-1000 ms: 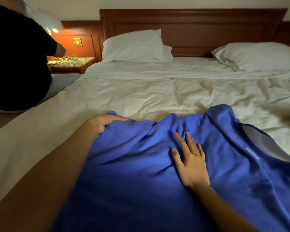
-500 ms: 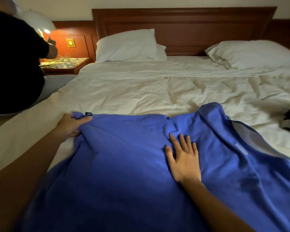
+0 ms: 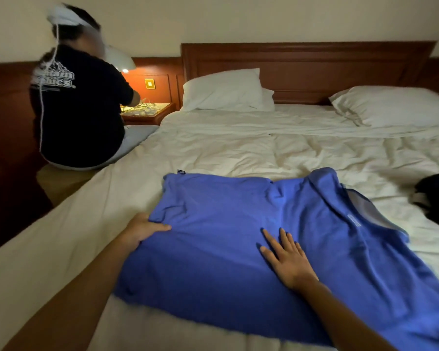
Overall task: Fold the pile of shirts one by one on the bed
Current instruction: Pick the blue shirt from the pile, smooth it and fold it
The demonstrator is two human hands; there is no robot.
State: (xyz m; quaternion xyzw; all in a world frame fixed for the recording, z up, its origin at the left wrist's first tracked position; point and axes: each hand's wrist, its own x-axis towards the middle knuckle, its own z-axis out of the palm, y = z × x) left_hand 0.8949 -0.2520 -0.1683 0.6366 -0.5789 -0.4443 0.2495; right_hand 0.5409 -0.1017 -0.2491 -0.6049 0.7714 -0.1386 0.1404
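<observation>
Head view, single frame. We log the hands first. Our right hand (image 3: pixel 287 259) lies flat on the blue shirt (image 3: pixel 213 262), palm down, fingers straight and spread. It presses the cloth and grips nothing. Our left hand (image 3: pixel 142 230) holds the shirt's left edge in a pinch, thumb on top of the fabric and the other fingers out of sight beneath it. The two hands are well apart, with a smooth stretch of shirt between them.

The shirt lies spread on the bed (image 3: pixel 213 153), at the end nearest us. Beyond the left hand's grip the fabric bunches into a few creases and ends at a corner with a small dark tag (image 3: pixel 181 171). To the right of the right hand the shirt is rumpled, and a grey inner face (image 3: pixel 365 209) shows at an open edge. Further right, apart from the shirt, a black garment (image 3: pixel 436 196) sits on the sheet, cut off by the frame edge.

Past both hands the white bedding is wrinkled. A white pillow (image 3: pixel 223 89) and a second pillow (image 3: pixel 390 107) rest by the wooden headboard (image 3: pixel 307 64). Far beyond the left hand, another person (image 3: pixel 79 110) in a black top sits at the bed's side, facing a nightstand (image 3: pixel 150 114) under a lit lamp (image 3: pixel 119 59).
</observation>
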